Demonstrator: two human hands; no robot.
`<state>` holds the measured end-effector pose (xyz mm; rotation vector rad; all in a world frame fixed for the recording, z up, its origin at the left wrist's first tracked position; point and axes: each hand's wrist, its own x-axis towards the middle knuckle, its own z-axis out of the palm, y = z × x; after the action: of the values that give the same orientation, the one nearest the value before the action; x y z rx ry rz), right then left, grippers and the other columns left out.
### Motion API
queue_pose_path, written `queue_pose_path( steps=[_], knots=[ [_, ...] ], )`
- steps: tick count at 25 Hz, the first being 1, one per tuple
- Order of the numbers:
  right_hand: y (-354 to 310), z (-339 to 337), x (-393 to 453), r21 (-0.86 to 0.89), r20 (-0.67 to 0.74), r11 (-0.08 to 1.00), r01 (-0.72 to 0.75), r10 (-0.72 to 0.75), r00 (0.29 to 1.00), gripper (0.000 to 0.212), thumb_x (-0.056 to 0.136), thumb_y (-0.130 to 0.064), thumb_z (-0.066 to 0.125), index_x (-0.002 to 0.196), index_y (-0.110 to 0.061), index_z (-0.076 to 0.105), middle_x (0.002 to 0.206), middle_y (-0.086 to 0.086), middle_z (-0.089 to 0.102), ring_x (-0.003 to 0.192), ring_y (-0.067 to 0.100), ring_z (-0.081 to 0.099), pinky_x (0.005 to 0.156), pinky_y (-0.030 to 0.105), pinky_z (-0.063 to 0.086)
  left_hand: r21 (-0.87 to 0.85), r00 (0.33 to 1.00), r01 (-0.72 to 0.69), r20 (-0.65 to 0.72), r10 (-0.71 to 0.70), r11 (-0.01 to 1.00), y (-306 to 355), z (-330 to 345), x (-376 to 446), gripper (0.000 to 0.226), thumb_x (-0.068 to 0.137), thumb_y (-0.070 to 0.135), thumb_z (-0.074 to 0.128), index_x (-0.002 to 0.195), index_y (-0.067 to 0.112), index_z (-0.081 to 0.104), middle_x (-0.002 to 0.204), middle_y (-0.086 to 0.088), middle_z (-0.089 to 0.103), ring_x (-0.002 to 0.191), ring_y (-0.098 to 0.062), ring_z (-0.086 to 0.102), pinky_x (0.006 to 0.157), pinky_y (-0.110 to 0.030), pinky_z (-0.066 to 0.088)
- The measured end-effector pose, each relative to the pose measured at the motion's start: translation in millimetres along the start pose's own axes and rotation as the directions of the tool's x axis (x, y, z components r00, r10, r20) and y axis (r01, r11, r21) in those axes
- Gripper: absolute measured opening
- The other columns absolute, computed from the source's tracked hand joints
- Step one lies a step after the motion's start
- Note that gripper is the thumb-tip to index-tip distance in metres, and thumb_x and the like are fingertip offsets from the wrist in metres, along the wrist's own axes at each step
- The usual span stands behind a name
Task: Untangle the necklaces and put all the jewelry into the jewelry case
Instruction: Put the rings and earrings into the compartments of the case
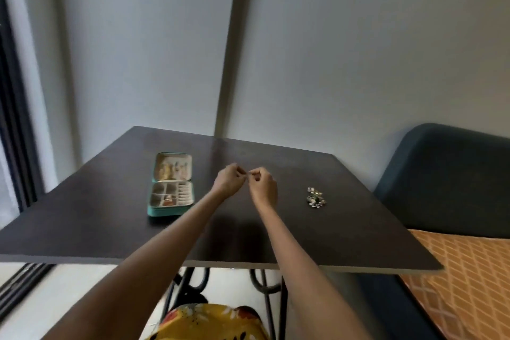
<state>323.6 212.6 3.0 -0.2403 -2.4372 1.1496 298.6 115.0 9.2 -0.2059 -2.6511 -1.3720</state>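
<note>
Teal jewelry case (171,188) lies open on bench (276,237), left of both hands. Left hand (228,180) and right hand (263,187) pinch something tiny between them, too blurred to identify. Jewelry pile (315,198) sits well right of them.

item pinched between fingers (242,172) too small

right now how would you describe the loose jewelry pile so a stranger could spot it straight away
Start at the dark table and look to its right side, toward the blue chair. The pile lies there alone, a small glinting cluster right of both hands. Unlike the jewelry in the open teal case on the left, it sits bare on the tabletop.
</note>
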Motion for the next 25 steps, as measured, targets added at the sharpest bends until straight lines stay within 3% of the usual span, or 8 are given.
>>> queue_pose_path(
  steps=[4,9,15,20,25],
  knots=[
    [77.9,-58.9,24.5,-0.077,-0.209,0.987,-0.144,0.126,0.97,0.016,0.087,-0.011,0.054,0.099,-0.014,0.065,0.107,0.009,0.064,0.102,0.028,0.06,0.082,0.033,0.045,-0.165,0.989,-0.056,0.124,0.077,0.985,33.8,92.6,-6.7,0.02,0.087,0.01,0.059,0.105,0.004,0.063,0.102,-0.016,0.068,0.098,-0.028,0.062,0.071,-0.021,0.039],
    [139.0,-106.9,44.5,-0.142,-0.215,0.936,-0.322,0.288,0.933,0.023,0.089,-0.013,0.054,0.111,-0.014,0.06,0.117,0.009,0.051,0.108,0.028,0.054,0.086,0.036,0.044,-0.157,0.969,-0.086,0.218,0.119,0.984,51.1,159.4,6.5,0.033,0.086,0.007,0.056,0.119,0.008,0.058,0.111,-0.011,0.061,0.104,-0.025,0.058,0.091,-0.028,0.044],
    [163.2,-101.7,61.6,-0.276,-0.077,0.946,-0.171,0.156,0.985,0.028,0.09,-0.027,0.057,0.118,-0.027,0.061,0.114,-0.001,0.058,0.11,0.02,0.054,0.078,0.026,0.041,0.105,0.943,-0.257,0.243,0.226,0.961,51.7,188.5,33.6,0.036,0.092,0.026,0.049,0.126,0.035,0.052,0.114,-0.001,0.052,0.111,-0.017,0.047,0.091,-0.03,0.039],
    [168.3,-97.2,66.5,-0.171,-0.07,0.968,-0.181,0.171,0.983,0.021,0.086,-0.021,0.059,0.103,-0.033,0.063,0.088,-0.017,0.062,0.098,0.012,0.058,0.077,0.03,0.049,0.066,0.959,-0.25,0.154,0.237,0.966,44.8,190.2,45.1,0.023,0.085,0.02,0.056,0.106,0.026,0.063,0.106,0.001,0.06,0.105,-0.019,0.055,0.09,-0.031,0.04],
    [165.1,-98.4,60.5,-0.116,-0.127,0.977,-0.179,0.165,0.978,0.019,0.089,-0.017,0.056,0.101,-0.029,0.063,0.088,-0.012,0.063,0.091,0.011,0.06,0.07,0.027,0.048,0.038,0.943,-0.294,0.176,0.284,0.955,42.0,184.2,43.6,0.021,0.084,0.011,0.057,0.1,0.023,0.065,0.101,0.001,0.058,0.099,-0.017,0.058,0.09,-0.034,0.044]
  ],
)
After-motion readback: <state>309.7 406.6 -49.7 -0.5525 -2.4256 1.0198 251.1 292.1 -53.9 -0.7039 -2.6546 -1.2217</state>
